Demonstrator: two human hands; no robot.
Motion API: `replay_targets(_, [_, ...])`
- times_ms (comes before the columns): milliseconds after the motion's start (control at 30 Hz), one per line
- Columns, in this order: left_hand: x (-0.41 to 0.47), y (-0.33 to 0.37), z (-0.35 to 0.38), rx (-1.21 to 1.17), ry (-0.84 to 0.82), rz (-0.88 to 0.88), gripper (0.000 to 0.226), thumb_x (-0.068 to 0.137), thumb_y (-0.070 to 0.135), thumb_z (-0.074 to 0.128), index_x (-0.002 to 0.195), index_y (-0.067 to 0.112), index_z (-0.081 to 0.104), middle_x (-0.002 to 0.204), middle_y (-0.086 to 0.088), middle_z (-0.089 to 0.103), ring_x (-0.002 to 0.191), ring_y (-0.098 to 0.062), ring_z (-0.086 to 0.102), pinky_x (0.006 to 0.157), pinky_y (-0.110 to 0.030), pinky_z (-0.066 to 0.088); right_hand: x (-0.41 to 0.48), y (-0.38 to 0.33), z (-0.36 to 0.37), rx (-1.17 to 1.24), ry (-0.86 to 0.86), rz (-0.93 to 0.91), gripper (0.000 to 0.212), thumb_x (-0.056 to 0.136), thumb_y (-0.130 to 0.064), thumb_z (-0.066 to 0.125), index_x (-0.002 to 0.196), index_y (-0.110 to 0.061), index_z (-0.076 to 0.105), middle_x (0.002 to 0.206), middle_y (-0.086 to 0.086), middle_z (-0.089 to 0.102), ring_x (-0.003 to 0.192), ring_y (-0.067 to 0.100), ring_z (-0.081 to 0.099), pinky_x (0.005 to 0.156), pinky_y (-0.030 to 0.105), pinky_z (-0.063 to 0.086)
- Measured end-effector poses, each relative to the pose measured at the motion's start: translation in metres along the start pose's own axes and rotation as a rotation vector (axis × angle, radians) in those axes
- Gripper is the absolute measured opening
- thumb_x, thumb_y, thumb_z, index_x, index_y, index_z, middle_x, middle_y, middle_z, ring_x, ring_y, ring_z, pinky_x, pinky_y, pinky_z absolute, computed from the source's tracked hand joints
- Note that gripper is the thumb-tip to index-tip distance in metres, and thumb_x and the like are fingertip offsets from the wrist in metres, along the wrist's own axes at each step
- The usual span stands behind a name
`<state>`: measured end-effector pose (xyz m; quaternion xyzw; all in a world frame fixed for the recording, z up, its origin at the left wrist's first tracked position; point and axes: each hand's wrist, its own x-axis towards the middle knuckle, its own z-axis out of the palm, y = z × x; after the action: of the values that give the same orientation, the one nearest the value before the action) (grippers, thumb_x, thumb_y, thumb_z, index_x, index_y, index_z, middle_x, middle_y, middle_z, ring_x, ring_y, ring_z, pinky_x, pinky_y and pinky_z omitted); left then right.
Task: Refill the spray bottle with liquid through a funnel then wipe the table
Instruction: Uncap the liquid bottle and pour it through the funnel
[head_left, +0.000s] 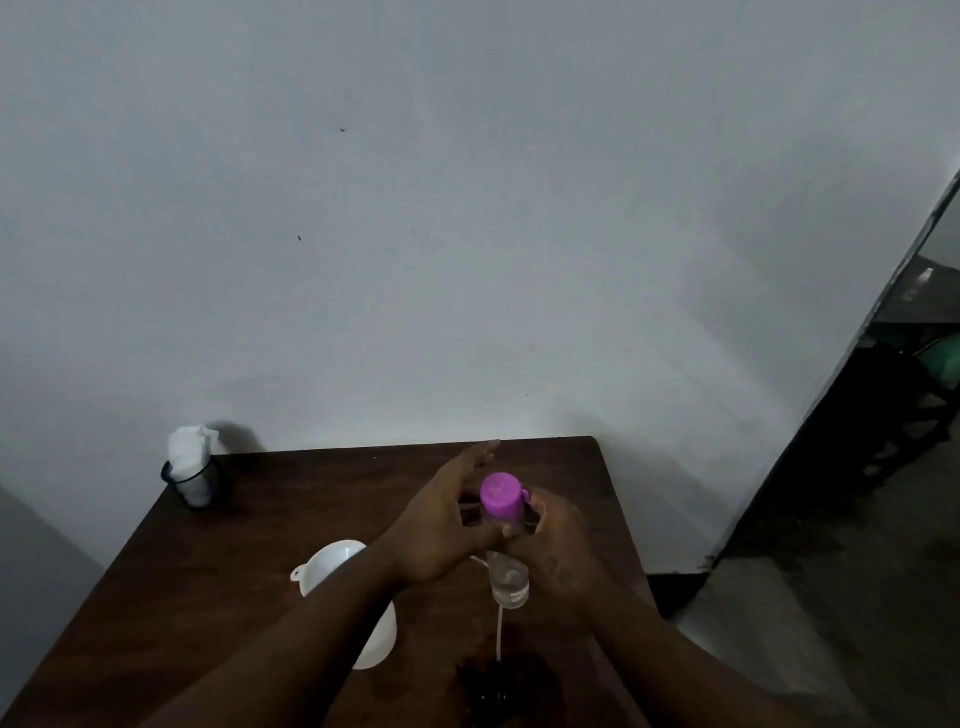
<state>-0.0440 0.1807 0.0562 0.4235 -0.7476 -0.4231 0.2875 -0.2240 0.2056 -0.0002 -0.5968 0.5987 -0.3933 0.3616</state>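
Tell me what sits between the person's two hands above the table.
The spray bottle, topped by its purple cap: the right hand grips its clear body, the left hand is open on its other side. The head view shows this.

We're in a plain, dim room: bare white wall (467, 208), dark wooden desk (311, 499) against it, napkin holder (195, 487) at its corner.

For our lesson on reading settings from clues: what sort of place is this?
Probably a plain room in a home or small eatery: a dark wooden table against a bare white wall, with a black holder of white napkins at its corner.
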Motion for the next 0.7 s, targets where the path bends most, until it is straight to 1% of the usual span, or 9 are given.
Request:
replay_targets(67, [0.001,-0.002,-0.002,0.051,-0.008,0.043,0.073,0.08,0.028,0.082,0.142,0.039,0.045,0.138,0.018,0.052,0.122,-0.002,0.056,0.102,-0.031,0.052,0.001,0.002,0.001,0.005,-0.01,-0.006,0.05,0.069,-0.046,0.085,0.113,-0.028,0.068,0.103,-0.01,0.074,0.096,0.002,0.068,0.089,0.028,0.056])
replay_targets(133, [0.001,-0.002,-0.002,0.071,0.023,0.07,0.059,0.079,0.024,0.082,0.131,0.033,0.055,0.13,0.015,0.058,0.117,-0.004,0.059,0.099,-0.034,0.054,0.0,0.0,0.002,0.006,-0.006,-0.018,0.046,0.068,-0.045,0.086,0.109,-0.034,0.067,0.1,-0.011,0.074,0.095,0.001,0.068,0.088,0.026,0.056])
replay_targets(233, [0.002,0.001,0.001,0.049,0.102,0.037,0.051,0.072,0.027,0.087,0.115,0.028,0.059,0.116,0.012,0.065,0.105,-0.004,0.064,0.091,-0.032,0.057,0.001,-0.004,0.004,0.014,-0.005,-0.038,0.05,0.065,-0.046,0.087,0.108,-0.042,0.062,0.098,-0.016,0.072,0.096,-0.002,0.067,0.086,0.02,0.054])
replay_targets(300, [0.002,0.001,0.002,0.042,0.146,0.015,0.054,0.067,0.032,0.09,0.109,0.029,0.055,0.113,0.013,0.066,0.102,-0.005,0.065,0.086,-0.029,0.058,0.001,-0.005,0.006,0.014,-0.013,-0.037,0.055,0.061,-0.053,0.085,0.109,-0.042,0.062,0.099,-0.016,0.071,0.096,-0.001,0.067,0.086,0.021,0.055])
replay_targets(367, [0.001,0.0,0.001,0.022,0.126,-0.007,0.067,0.065,0.037,0.091,0.118,0.034,0.05,0.121,0.017,0.061,0.107,-0.005,0.064,0.087,-0.026,0.057,0.001,-0.002,0.007,0.025,-0.003,-0.027,0.061,0.058,-0.058,0.083,0.112,-0.038,0.064,0.104,-0.012,0.073,0.098,0.002,0.068,0.089,0.028,0.057])
replay_targets(433, [-0.001,-0.001,-0.004,-0.007,0.034,-0.004,0.089,0.068,0.036,0.09,0.139,0.042,0.037,0.138,0.022,0.048,0.12,-0.001,0.058,0.095,-0.023,0.054,0.0,0.0,0.008,0.015,0.002,-0.022,0.059,0.062,-0.052,0.085,0.114,-0.035,0.065,0.105,-0.011,0.073,0.099,0.004,0.068,0.091,0.031,0.058])
replay_targets(500, [-0.003,-0.001,-0.009,0.02,-0.052,0.041,0.09,0.079,0.026,0.083,0.148,0.046,0.03,0.147,0.021,0.038,0.128,0.003,0.05,0.1,-0.02,0.05,0.0,0.001,0.009,0.015,0.004,-0.016,0.055,0.064,-0.047,0.086,0.113,-0.033,0.066,0.105,-0.011,0.074,0.098,0.003,0.069,0.091,0.034,0.058])
replay_targets(600, [-0.003,-0.002,-0.013,0.102,-0.061,0.114,0.063,0.084,0.02,0.078,0.137,0.035,0.049,0.141,0.016,0.045,0.124,0.0,0.053,0.097,-0.019,0.051,0.0,0.001,0.012,-0.005,0.002,-0.008,0.052,0.064,-0.046,0.087,0.111,-0.033,0.068,0.102,-0.011,0.075,0.094,0.003,0.07,0.088,0.035,0.059])
replay_targets(700, [-0.003,-0.001,-0.011,0.108,0.038,0.058,0.055,0.074,0.03,0.086,0.119,0.032,0.054,0.127,0.015,0.056,0.109,-0.004,0.061,0.09,-0.026,0.057,-0.001,-0.004,0.012,-0.037,-0.012,-0.011,0.051,0.065,-0.044,0.088,0.11,-0.035,0.065,0.1,-0.011,0.073,0.093,0.002,0.068,0.087,0.03,0.058])
